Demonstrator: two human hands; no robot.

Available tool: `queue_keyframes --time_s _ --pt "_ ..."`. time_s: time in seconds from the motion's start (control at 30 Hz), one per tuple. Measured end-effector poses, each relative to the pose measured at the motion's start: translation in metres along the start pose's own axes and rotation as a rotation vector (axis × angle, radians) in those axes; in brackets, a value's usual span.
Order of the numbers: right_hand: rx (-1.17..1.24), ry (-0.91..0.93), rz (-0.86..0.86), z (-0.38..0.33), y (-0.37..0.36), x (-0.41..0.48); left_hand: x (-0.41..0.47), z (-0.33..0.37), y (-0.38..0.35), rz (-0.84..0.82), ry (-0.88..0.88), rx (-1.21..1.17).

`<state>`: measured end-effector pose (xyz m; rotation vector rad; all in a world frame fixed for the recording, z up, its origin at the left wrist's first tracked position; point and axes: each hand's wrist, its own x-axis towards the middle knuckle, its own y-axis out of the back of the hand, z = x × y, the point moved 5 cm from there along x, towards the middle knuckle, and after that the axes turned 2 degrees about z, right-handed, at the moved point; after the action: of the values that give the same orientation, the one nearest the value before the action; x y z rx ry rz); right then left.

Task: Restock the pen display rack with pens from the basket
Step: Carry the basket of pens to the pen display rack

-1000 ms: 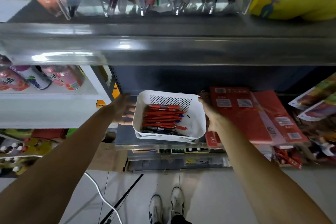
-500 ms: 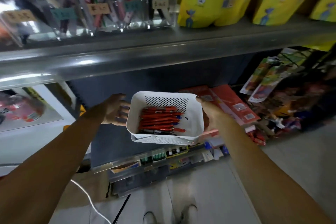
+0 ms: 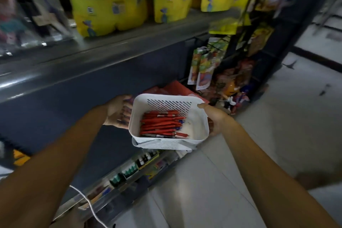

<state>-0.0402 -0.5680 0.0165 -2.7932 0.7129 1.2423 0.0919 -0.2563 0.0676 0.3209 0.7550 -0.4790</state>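
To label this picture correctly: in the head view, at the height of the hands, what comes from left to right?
left hand → white basket holding red pens → right hand → white floor tiles

A white basket [image 3: 199, 127], patterned with diagonal slots on its far wall, is filled with red pens [image 3: 161, 126]. Yellow bags [image 3: 109, 3] are seen on a grey shelf [image 3: 111, 50]. The floor [image 3: 277, 116] is tiled pale grey.
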Motion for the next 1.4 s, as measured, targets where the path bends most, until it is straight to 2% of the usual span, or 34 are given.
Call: queue_keyframes --time_s 0.13,0.27,0.7,0.83,1.03,1.3,1.4 --pt "0.064 -0.027 0.092 0.004 0.05 -0.064 0.007 0.021 -0.067 -0.071 -0.001 0.092" --pt "0.081 -0.021 0.178 0.026 0.111 -0.079 0.01 0.041 -0.14 -0.091 -0.022 0.237" --pt "0.315 -0.077 0.414 0.118 0.301 -0.132 -0.003 0.071 -0.363 -0.305 -0.06 0.302" --pt "0.364 -0.101 0.462 0.145 0.341 -0.148 -0.012 0.073 -0.418 -0.316 -0.103 0.369" --pt "0.386 -0.124 0.529 0.166 0.377 -0.175 -0.024 0.067 -0.479 -0.362 -0.132 0.41" --pt "0.451 -0.124 0.633 0.176 0.389 -0.182 -0.016 0.069 -0.523 -0.356 -0.139 0.433" --pt "0.5 -0.129 0.619 0.171 0.391 -0.179 -0.003 0.073 -0.531 -0.37 -0.115 0.458"
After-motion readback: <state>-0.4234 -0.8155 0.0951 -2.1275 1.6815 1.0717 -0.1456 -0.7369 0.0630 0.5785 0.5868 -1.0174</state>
